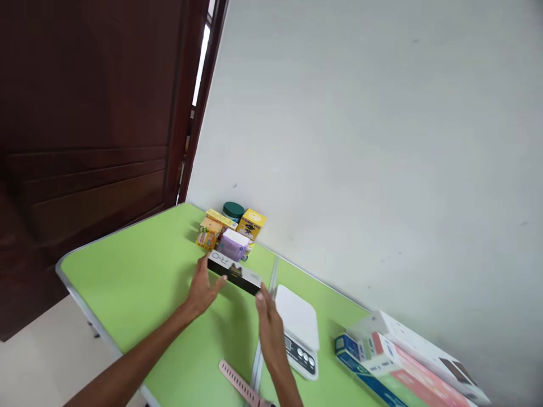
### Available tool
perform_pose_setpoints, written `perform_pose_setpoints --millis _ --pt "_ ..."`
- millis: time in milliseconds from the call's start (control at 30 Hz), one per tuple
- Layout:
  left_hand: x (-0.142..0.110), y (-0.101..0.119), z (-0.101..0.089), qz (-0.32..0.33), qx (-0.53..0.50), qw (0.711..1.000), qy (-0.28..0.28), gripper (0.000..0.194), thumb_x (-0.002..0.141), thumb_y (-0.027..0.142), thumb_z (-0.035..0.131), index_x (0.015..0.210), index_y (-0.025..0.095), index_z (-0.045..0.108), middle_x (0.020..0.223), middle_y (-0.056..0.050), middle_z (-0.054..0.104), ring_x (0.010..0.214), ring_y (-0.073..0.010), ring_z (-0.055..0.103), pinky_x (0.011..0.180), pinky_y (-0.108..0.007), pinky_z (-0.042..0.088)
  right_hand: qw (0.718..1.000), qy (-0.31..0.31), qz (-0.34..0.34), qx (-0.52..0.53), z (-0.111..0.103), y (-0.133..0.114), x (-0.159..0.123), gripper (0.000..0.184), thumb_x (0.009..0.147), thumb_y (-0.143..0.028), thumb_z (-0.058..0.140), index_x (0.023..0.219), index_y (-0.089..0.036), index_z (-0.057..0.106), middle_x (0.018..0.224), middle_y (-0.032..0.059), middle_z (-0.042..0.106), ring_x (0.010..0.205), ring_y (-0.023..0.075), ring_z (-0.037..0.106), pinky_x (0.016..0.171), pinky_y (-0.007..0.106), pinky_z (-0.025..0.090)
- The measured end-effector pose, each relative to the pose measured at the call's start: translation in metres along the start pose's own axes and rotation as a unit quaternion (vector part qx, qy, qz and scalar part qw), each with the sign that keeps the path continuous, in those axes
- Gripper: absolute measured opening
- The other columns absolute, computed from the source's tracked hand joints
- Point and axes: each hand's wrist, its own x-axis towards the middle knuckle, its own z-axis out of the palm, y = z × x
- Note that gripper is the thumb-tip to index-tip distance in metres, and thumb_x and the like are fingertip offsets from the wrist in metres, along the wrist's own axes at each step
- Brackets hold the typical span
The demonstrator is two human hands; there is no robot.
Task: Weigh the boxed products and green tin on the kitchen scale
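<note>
Carton (235,272) btwn L hand (201,294) & R hand (269,322), over table (139,305). Behind it, box cluster (232,247), w/ jar (233,211) at back nr wall (360,141). Scale (298,319) just R of R hand (partly hidden by it). Watch strap (240,381) on table, nearer viewer, btwn forearms. Box stack (418,367) far R, by wall; door (85,85) beyond table's L side.

A light-green table (139,294), pale-rimmed and seamed, runs from left to lower right. Left of the frame's centre stand yellow boxes (251,224), a purple box (232,247) and a green-lidded jar (233,210); below centre, a white scale (299,319); bottom centre, a pink strap (240,383); lower right, long cartons (428,370).
</note>
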Motion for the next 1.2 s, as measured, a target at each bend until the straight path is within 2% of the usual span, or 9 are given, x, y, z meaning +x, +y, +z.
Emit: perform_pose_setpoints --millis 133,233,467,633,733,833,1000,1100,1200 --pt "0.033 -0.048 -0.047 -0.041 0.058 0.997 0.028 0.067 0.082 0.039 0.07 0.141 0.018 0.046 0.136 -0.016 0.059 0.131 -0.0325 0.057 0.114 -0.056 0.044 0.998 -0.064 0.013 0.026 0.071 -0.006 0.023 0.095 0.087 -0.079 0.052 0.154 -0.012 0.05 0.16 0.0158 0.045 0.151 0.0348 0.04 0.125 0.052 0.029" --pt "0.053 -0.075 -0.063 -0.053 0.089 0.994 0.018 0.059 0.082 0.036 0.069 0.135 0.019 0.05 0.133 -0.015 0.061 0.13 -0.0325 0.059 0.113 -0.055 0.045 0.997 -0.075 0.003 0.025 0.101 -0.004 0.036 0.096 0.088 -0.08 0.051 0.153 -0.01 0.049 0.16 0.0172 0.045 0.152 0.0342 0.038 0.126 0.05 0.026" --pt "0.078 -0.086 -0.067 -0.034 0.172 0.985 0.009 0.051 0.081 0.031 0.066 0.129 0.018 0.055 0.13 -0.016 0.064 0.128 -0.0334 0.059 0.112 -0.053 0.046 0.998 -0.067 -0.019 -0.001 0.129 -0.003 0.054 0.097 0.09 -0.081 0.043 0.15 -0.005 0.052 0.155 0.0228 0.051 0.149 0.0351 0.042 0.124 0.048 0.028" --pt "0.083 -0.075 -0.075 -0.027 0.226 0.974 0.004 0.062 0.078 0.044 0.063 0.13 0.012 0.052 0.132 -0.021 0.06 0.133 -0.0399 0.053 0.113 -0.06 0.043 0.994 -0.085 -0.059 -0.034 0.12 -0.017 0.039 0.085 0.095 -0.075 0.042 0.143 -0.007 0.059 0.144 0.0219 0.062 0.139 0.0336 0.055 0.12 0.047 0.037" --pt "0.086 -0.066 -0.077 -0.057 0.241 0.969 0.009 0.078 0.08 0.058 0.056 0.143 0.015 0.041 0.144 -0.017 0.054 0.144 -0.043 0.04 0.117 -0.066 0.038 0.992 -0.065 -0.099 -0.049 0.085 -0.022 0.019 0.077 0.095 -0.07 0.053 0.147 -0.014 0.056 0.148 0.0174 0.06 0.142 0.0336 0.051 0.119 0.052 0.038" --pt "0.077 -0.044 -0.079 -0.052 0.231 0.971 0.039 0.089 0.08 0.07 0.05 0.153 0.024 0.03 0.158 -0.01 0.044 0.149 -0.0458 0.033 0.118 -0.071 0.035 0.982 0.017 -0.181 -0.058 0.02 -0.019 -0.01 0.06 0.1 -0.059 0.054 0.147 -0.021 0.056 0.148 0.013 0.061 0.14 0.0296 0.053 0.117 0.05 0.043" --pt "0.039 0.016 -0.061 0.043 0.23 0.968 0.087 0.074 0.089 0.075 0.04 0.154 0.06 0.007 0.171 0.022 0.012 0.155 -0.0381 0.023 0.125 -0.069 0.022 0.9 0.367 -0.193 -0.132 -0.144 0.027 -0.039 0.05 0.103 -0.051 0.045 0.136 -0.018 0.063 0.134 0.0159 0.067 0.13 0.0304 0.058 0.113 0.054 0.043" --pt "0.013 0.052 -0.016 0.111 0.191 0.974 0.051 0.083 0.089 0.075 0.045 0.16 0.042 0.019 0.171 0.006 0.025 0.154 -0.0405 0.027 0.126 -0.068 0.022 0.831 0.526 -0.108 -0.143 -0.231 0.071 -0.037 0.066 0.102 -0.059 0.037 0.142 -0.011 0.056 0.143 0.0214 0.059 0.136 0.0355 0.049 0.117 0.058 0.034" --pt "-0.025 0.089 0.052 0.147 0.11 0.981 -0.062 0.085 0.091 0.066 0.052 0.158 0.018 0.03 0.163 -0.017 0.037 0.151 -0.0415 0.032 0.126 -0.065 0.024 0.815 0.566 -0.046 -0.115 -0.281 0.107 -0.027 0.083 0.099 -0.068 0.03 0.148 -0.004 0.049 0.152 0.0286 0.049 0.144 0.0388 0.039 0.122 0.054 0.024"
